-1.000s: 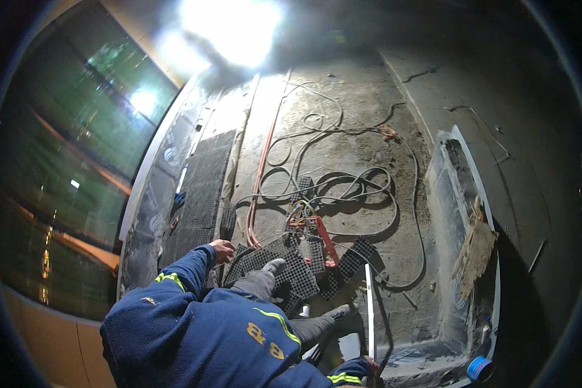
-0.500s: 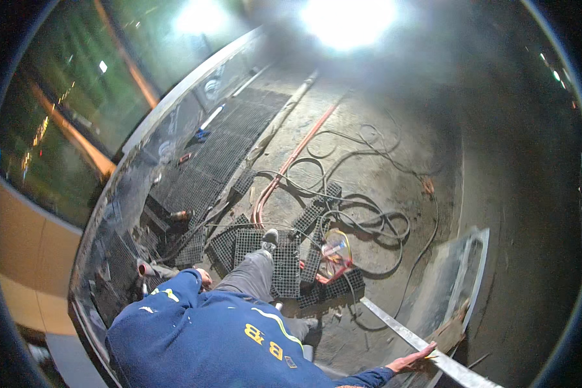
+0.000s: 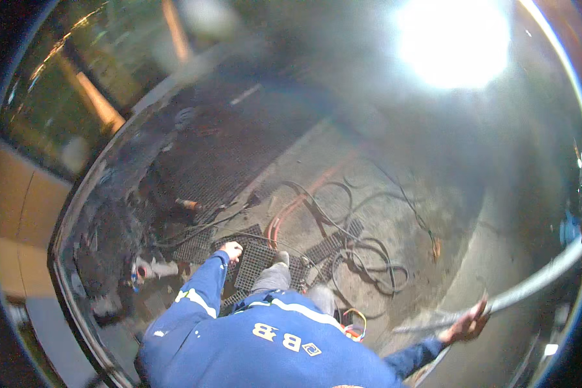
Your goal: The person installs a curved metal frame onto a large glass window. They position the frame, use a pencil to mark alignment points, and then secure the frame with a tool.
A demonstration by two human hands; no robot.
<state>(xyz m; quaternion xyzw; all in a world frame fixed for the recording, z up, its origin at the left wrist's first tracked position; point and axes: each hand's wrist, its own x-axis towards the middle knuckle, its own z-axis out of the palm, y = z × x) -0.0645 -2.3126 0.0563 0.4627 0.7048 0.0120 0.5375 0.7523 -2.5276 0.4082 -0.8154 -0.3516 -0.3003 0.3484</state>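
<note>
My right hand (image 3: pixel 465 322) is out to the right side, closed around a long pale metal bar (image 3: pixel 530 284). The bar slants up toward the right rim of the view and looks bent there by the lens. One end of it comes down near the floor, left of the hand. My left hand (image 3: pixel 231 250) hangs in front of my body, above the black plastic grid tiles (image 3: pixel 255 264). Its fingers are slightly apart, with nothing visible in them. Both arms are in blue sleeves.
Dark cables (image 3: pixel 375 258) lie in loops on the dusty concrete floor (image 3: pixel 368 194). Red pipes (image 3: pixel 297 200) run along it. More grid flooring (image 3: pixel 220 155) spreads on the left, beside a dark low wall (image 3: pixel 77 200). A colourful bag (image 3: pixel 354 326) shows beside my body. A bright lamp (image 3: pixel 452 42) glares ahead.
My left hand has moved forward and away from my body. The metal bar has swung up to the right with my right hand on it. The whole view has shifted.
</note>
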